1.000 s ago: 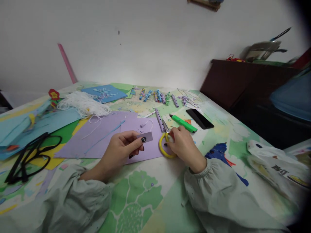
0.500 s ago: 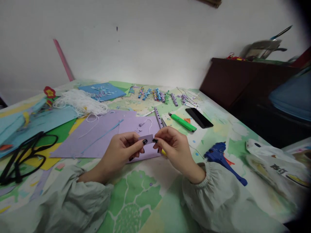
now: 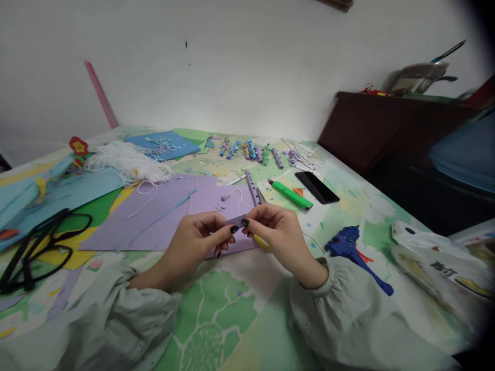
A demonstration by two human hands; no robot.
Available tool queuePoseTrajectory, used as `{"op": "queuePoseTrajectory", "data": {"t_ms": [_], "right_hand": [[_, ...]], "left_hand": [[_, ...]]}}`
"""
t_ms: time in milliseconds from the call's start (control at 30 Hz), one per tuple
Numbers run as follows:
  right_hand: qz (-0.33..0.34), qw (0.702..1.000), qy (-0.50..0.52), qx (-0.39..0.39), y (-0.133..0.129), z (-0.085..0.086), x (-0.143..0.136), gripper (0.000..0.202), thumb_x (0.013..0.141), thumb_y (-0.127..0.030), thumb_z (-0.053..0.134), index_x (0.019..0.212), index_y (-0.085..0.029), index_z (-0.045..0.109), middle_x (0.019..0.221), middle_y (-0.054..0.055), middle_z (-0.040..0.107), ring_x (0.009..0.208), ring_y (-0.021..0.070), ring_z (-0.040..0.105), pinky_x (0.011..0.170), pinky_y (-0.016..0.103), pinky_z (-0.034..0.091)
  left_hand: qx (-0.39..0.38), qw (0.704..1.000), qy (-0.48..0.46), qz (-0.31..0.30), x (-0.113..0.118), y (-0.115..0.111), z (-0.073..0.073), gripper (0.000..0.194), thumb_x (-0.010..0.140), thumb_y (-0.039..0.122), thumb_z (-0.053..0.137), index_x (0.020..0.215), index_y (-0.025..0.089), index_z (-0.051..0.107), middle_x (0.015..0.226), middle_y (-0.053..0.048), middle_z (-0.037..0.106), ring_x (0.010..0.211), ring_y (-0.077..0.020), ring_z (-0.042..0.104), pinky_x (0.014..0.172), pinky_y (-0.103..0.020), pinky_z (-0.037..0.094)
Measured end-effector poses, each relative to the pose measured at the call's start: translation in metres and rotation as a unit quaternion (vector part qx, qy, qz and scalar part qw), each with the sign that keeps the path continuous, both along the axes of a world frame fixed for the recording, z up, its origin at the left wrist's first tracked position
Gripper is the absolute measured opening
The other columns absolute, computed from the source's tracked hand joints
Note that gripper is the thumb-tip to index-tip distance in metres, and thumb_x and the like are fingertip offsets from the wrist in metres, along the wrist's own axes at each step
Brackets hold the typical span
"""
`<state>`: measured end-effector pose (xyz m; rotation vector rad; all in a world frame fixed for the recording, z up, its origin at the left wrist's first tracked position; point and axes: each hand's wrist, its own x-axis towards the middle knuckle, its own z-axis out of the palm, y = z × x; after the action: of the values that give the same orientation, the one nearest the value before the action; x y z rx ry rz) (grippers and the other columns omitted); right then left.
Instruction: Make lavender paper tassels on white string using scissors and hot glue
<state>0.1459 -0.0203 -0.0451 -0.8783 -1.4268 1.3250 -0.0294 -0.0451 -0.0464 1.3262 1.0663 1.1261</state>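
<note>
Gap between phone point(image 3: 317, 187) and glue gun point(image 3: 347, 243)

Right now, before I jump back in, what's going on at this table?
A person's left hand and right hand both pinch a small purple piece, held just above a larger purple sheet. Yellow-handled scissors lie mostly hidden behind the right hand. Beyond it lie a green cutter and a black phone; a pile of white string sits off to the left.

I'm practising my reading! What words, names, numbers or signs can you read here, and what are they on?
White plastic bag: dark characters, too blurred to read for sure.
I can make out no others, not even on the green cutter or black phone.
</note>
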Motion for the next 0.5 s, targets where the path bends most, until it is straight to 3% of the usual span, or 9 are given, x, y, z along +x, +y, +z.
{"op": "queuePoseTrajectory", "data": {"t_ms": [200,500], "right_hand": [[0.007,1.0,0.014,-0.01,-0.0011,0.0022,0.0005,0.021,0.068,-0.032,0.077,0.07,-0.015,0.063,0.061,-0.001,0.065,0.055,0.0099,0.06,0.054,0.023,0.048],[0.007,1.0,0.006,-0.001,-0.0031,0.004,-0.0009,0.022,0.07,-0.033,0.076,0.07,-0.015,0.063,0.057,-0.002,0.062,0.049,0.0083,0.056,0.047,0.021,0.043]], "left_hand": [[-0.021,0.997,-0.063,-0.03,-0.0002,0.0047,-0.0012,0.023,0.071,0.033,0.078,0.063,0.014,0.067,0.054,0.001,0.065,0.045,-0.006,0.056,0.041,-0.012,0.043],[-0.026,0.998,-0.049,-0.032,-0.0005,0.004,-0.0005,0.018,0.075,0.023,0.074,0.063,0.013,0.066,0.054,0.001,0.065,0.043,-0.0049,0.056,0.04,-0.01,0.044]]}}
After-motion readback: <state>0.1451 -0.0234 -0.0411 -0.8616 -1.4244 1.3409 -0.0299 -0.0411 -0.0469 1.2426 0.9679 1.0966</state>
